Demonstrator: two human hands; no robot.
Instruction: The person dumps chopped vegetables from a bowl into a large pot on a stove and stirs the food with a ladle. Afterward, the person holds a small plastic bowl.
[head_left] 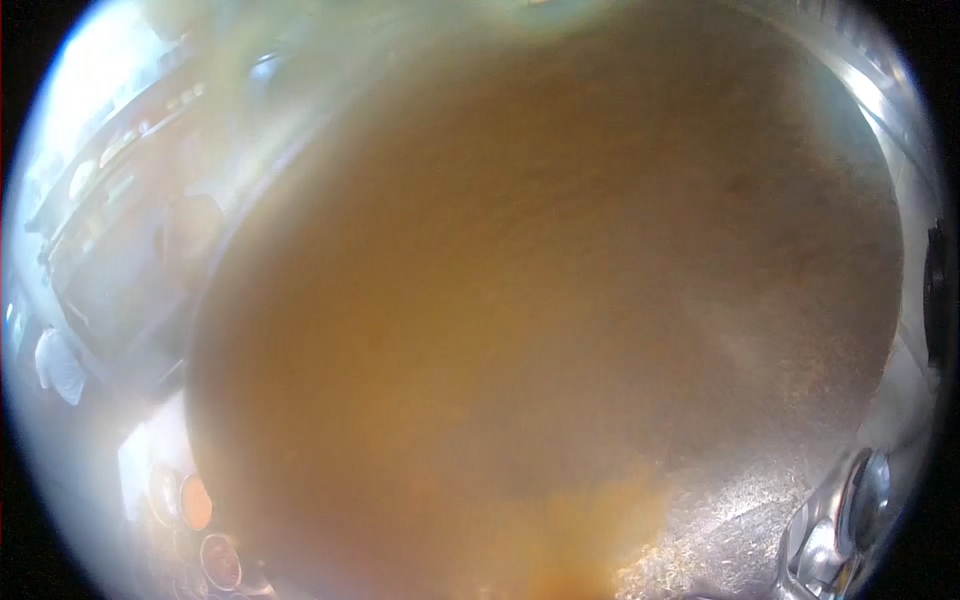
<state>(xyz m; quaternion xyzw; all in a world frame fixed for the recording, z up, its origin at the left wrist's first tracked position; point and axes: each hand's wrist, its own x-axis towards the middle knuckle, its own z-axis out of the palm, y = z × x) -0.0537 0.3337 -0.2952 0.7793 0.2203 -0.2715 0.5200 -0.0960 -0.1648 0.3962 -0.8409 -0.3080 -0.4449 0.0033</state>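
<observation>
A very large round pan (893, 330) takes up most of the view, its metal rim curving along the right. Brown, cloudy liquid (480, 290) covers its inside, blurred by steam or a fogged lens. Toward the bottom right the surface looks pale and frothy. Neither my left hand nor my right hand shows, so what they hold or touch cannot be seen.
Small round containers (221, 562) with orange-brown contents stand at the lower left. Shiny metal parts (830, 535) sit beside the pan at the lower right. A whitish shape (60, 366) at the far left is too hazy to name.
</observation>
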